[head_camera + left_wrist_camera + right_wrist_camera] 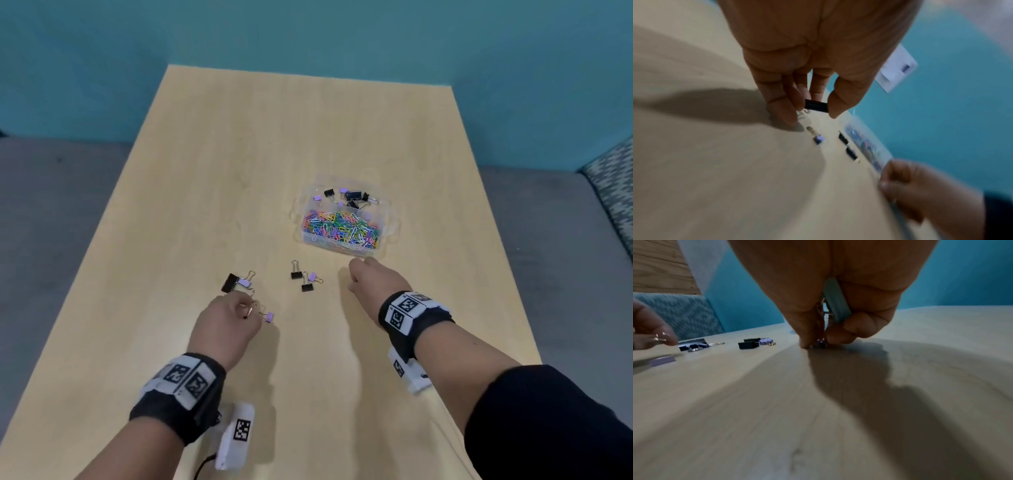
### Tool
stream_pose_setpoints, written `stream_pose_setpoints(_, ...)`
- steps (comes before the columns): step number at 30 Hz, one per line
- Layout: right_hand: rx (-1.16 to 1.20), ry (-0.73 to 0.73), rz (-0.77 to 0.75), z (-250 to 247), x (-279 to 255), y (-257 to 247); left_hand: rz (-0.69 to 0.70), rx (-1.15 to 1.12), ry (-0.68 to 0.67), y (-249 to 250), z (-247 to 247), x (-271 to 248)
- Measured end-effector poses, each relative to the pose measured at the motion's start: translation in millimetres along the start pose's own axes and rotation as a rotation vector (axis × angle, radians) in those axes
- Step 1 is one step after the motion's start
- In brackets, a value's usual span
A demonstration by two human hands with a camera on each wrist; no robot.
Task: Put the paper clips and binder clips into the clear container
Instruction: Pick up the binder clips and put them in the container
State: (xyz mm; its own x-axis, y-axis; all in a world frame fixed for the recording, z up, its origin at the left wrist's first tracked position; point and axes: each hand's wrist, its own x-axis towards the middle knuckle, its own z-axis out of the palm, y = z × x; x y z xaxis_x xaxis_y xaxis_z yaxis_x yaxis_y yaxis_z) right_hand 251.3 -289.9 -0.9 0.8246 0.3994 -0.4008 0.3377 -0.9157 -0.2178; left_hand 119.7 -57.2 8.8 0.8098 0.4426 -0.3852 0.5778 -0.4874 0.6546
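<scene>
A pale wooden table [239, 171] is set against a teal wall, with grey seating on either side. The clear container [388, 219] stands on the right half of the table, just beyond the right hand. Its nearer compartment is filled with coloured paper clips [342, 228], and several black and lilac binder clips [352, 197] lie in the farther one, so most of the task is judged done. No loose paper clips can be made out on the table.

Binder clips are left outside: three small ones [306, 278] in a cluster near the middle, a large black clip [230, 282] touching a lilac one [245, 282] further left, and another lilac clip [270, 317] just beside the left hand.

The left hand [224, 325] is closed in a pinch on a black clip [816, 105], as the left wrist view shows. The right hand [375, 279] is clenched around gathered clips, among them a pale blue clip [836, 305], with its fingertips [805, 344] down at the table; the rest of its contents is blurred.
</scene>
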Motion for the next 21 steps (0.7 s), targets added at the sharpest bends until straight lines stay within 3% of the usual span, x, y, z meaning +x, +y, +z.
stream_pose_setpoints(3,0.010,-0.022,0.013,0.8,-0.6,-0.4,-0.284,-0.755,-0.081,-2.5,-5.6,-0.1)
stream_pose_setpoints(5,-0.053,-0.025,0.018,-0.3,-1.7,-2.4,-0.371,-1.116,-0.141,-3.5,-9.8,-0.1)
stream_pose_setpoints(9,-0.161,-0.048,0.047,-4.8,-8.2,-3.4,-0.418,-1.319,-0.165,-4.7,-13.8,2.9)
stream_pose_setpoints(11,-0.172,-0.038,0.055,-4.9,-10.9,1.8,-0.409,-1.188,-0.128,-4.6,-9.0,6.3)
stream_pose_setpoints(13,-0.028,-0.019,0.116,-4.0,-12.7,6.9,-0.373,-0.921,-0.077,-3.6,-1.8,9.5)
stream_pose_setpoints(15,0.486,0.070,0.306,-5.0,-13.9,8.4,-0.333,-0.739,-0.042,-1.0,5.4,11.4)
stream_pose_setpoints(18,1.612,0.096,0.636,-11.9,-23.6,8.0,-0.236,-0.466,-0.002,9.0,8.7,11.5)
stream_pose_setpoints(19,1.858,0.062,0.679,-15.6,-28.3,7.7,-0.181,-0.262,-0.002,10.7,8.9,10.9)
stream_pose_setpoints(21,2.056,-0.024,0.686,-19.3,-32.4,8.9,-0.069,0.159,-0.058,16.7,9.8,8.0)
